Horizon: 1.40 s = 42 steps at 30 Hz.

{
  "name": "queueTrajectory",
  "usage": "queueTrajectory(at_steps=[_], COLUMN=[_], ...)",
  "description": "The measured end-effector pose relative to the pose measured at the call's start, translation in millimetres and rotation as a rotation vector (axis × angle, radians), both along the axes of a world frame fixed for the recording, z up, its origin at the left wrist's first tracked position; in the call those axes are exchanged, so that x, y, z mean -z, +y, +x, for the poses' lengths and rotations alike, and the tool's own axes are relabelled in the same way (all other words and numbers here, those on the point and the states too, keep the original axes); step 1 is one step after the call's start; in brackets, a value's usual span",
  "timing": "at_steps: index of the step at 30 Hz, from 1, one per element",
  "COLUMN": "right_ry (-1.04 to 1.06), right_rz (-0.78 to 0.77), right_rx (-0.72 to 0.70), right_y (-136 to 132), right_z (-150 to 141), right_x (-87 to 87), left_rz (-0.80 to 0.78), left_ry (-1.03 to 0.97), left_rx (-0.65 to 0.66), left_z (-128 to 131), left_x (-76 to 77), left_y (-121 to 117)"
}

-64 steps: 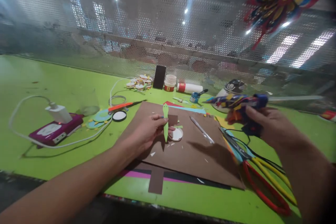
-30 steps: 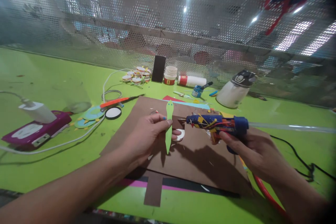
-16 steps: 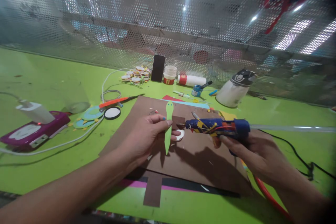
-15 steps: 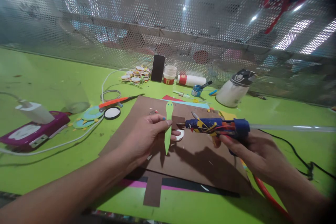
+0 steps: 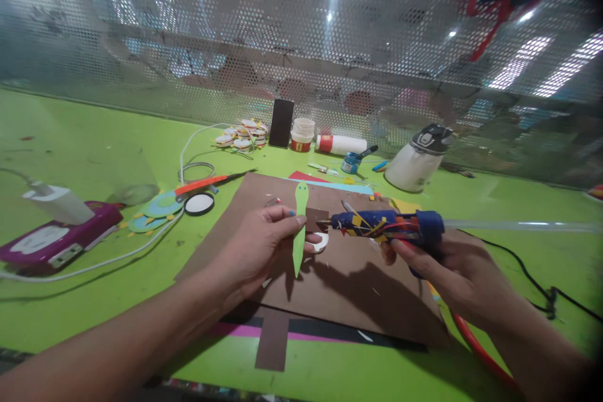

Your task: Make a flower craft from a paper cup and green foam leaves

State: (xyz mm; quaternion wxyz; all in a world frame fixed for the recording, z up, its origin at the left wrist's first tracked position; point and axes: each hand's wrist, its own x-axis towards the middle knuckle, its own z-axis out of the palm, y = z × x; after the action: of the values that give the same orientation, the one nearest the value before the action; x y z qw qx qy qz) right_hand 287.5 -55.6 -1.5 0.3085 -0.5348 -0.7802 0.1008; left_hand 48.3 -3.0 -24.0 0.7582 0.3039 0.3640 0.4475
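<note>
Between thumb and fingers, my left hand (image 5: 268, 235) pinches a light green paper snake (image 5: 299, 245), a slim strip with two small eyes at its rounded top and a pointed lower end. My right hand (image 5: 459, 267) is wrapped round a blue hot glue gun (image 5: 372, 224) with yellow bits stuck on its barrel. A long clear glue stick (image 5: 513, 226) juts from its back. The gun's metal nozzle points left, just right of the snake and near my left fingertips. A white ring-shaped piece (image 5: 321, 242) shows by those fingers, above the brown board (image 5: 348, 308).
On the green table (image 5: 117, 314) lie a purple power strip (image 5: 61, 235), a round white-topped disc (image 5: 198, 203) and an orange-handled tool (image 5: 202, 183). Farther back stand a phone (image 5: 281, 124), paper cups (image 5: 302, 134), a blue paint jar (image 5: 351, 163) and a white bottle (image 5: 414, 163).
Both hands hold nearly the same pose, with the snake and glue gun still in them. The whole view has shifted slightly.
</note>
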Motion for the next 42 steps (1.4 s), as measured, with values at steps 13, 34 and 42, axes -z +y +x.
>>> queueTrajectory(at_steps=[13, 34, 42], right_ry=[-0.009, 0.009, -0.010], right_rz=[0.057, 0.024, 0.001], right_rx=[0.005, -0.004, 0.001], right_y=[2.8, 2.5, -1.9], right_z=[-3.2, -0.7, 2.1], right_x=[-2.0, -0.8, -3.9], left_rz=[0.011, 0.035, 0.015], left_ry=[0.016, -0.005, 0.010], left_rx=[0.022, 0.023, -0.019], left_z=[1.2, -1.7, -3.0], left_x=[-2.3, 2.9, 3.7], left_y=[-1.6, 1.7, 2.7])
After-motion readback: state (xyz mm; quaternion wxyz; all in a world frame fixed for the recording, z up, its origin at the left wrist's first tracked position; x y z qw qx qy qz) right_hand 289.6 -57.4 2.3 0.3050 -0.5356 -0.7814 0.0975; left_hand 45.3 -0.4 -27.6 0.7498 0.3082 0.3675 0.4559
